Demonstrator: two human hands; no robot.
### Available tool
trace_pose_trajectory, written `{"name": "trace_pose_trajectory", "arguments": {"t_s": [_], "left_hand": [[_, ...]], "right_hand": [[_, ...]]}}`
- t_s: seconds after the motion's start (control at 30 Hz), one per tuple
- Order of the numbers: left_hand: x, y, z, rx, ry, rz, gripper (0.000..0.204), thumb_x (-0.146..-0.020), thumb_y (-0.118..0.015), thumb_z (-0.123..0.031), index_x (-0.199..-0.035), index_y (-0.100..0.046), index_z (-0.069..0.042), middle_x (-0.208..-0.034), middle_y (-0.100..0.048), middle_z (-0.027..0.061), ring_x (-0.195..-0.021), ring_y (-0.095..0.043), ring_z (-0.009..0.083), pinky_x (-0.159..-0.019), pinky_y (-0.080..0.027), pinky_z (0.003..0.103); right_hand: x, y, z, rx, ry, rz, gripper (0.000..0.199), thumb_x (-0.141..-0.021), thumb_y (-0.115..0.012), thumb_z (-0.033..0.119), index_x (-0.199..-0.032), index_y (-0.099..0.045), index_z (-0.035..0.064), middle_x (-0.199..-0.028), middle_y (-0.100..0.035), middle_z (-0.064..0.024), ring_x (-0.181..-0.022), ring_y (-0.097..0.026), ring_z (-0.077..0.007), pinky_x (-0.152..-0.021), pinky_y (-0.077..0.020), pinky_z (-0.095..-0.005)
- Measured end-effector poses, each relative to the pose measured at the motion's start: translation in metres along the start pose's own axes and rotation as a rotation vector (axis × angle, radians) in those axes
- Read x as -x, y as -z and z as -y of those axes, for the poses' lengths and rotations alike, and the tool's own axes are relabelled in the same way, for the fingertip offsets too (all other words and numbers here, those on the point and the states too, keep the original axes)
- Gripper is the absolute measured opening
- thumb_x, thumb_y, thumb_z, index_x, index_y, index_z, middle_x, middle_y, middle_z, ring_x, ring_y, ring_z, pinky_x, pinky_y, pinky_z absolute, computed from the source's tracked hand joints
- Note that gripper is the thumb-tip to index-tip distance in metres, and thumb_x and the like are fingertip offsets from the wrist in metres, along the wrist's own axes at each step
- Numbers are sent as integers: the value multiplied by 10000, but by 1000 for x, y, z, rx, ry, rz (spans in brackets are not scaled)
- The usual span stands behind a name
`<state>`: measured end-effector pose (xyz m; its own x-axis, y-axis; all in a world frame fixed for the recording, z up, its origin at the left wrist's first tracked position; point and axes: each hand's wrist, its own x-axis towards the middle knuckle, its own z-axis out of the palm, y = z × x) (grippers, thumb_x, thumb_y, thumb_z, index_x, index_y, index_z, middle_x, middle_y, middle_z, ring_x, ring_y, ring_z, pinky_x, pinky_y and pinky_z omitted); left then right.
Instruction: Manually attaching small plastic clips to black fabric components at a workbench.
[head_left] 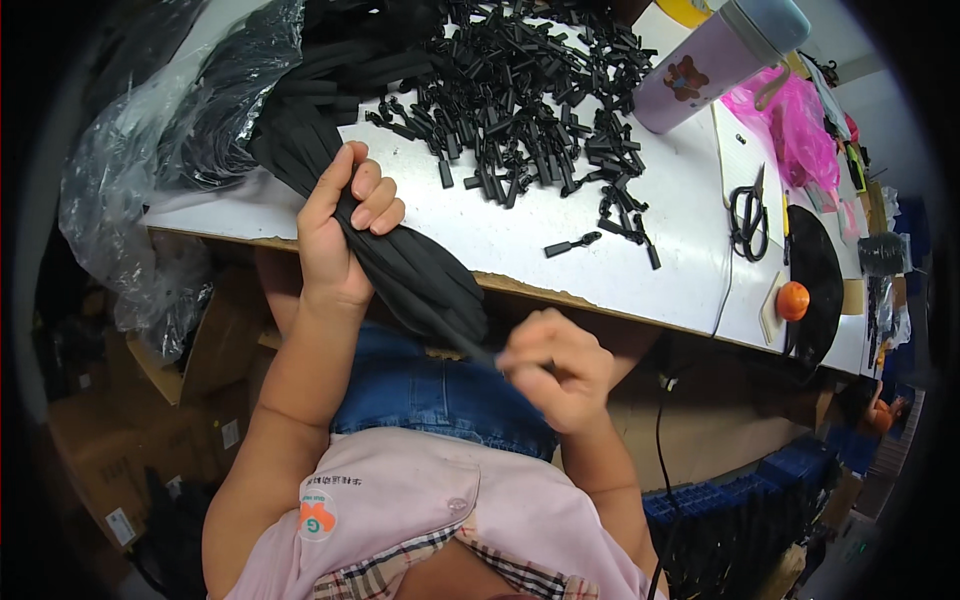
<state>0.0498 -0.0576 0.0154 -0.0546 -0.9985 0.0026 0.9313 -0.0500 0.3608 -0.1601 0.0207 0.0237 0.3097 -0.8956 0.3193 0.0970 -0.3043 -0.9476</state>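
Note:
My left hand [335, 230] grips a thick bundle of flat black straps [420, 275] that hangs off the front edge of the white table [500, 230]. My right hand [555, 365], below the table edge, pinches the end of one thin black strap [462, 343] coming out of the bundle's lower end. A large heap of small black plastic clips [530, 90] covers the table behind the bundle. More black straps [340, 60] lie at the back left, partly in a clear plastic bag [150, 150].
A lilac bottle with a pale lid [715, 60] lies at the back right beside a pink bag [790, 120]. Black scissors [748, 215], an orange round thing [792, 300] and a black disc [815, 275] sit at the right. Cardboard boxes [200, 350] stand under the table.

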Motion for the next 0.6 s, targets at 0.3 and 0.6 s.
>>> {"name": "trace_pose_trajectory", "arguments": {"t_s": [0.3, 0.6], "left_hand": [[32, -18, 7, -895, 177, 229, 194, -838, -495, -160, -892, -519, 25, -699, -572, 71, -523, -484, 80, -480, -383, 188], [48, -21, 42, -971, 206, 246, 307, -681, -701, -75, -942, -562, 8, -801, -591, 33, -718, -535, 91, -670, -440, 211]], "right_hand": [[-21, 10, 34, 334, 25, 146, 108, -656, -630, -19, -720, -543, -22, -625, -519, -78, -470, -469, -126, -411, -359, -225], [-12, -2, 5, -163, -333, -181, 98, -792, -574, 56, -840, -573, -29, -679, -579, -33, -557, -542, -55, -501, -443, -158]]}}
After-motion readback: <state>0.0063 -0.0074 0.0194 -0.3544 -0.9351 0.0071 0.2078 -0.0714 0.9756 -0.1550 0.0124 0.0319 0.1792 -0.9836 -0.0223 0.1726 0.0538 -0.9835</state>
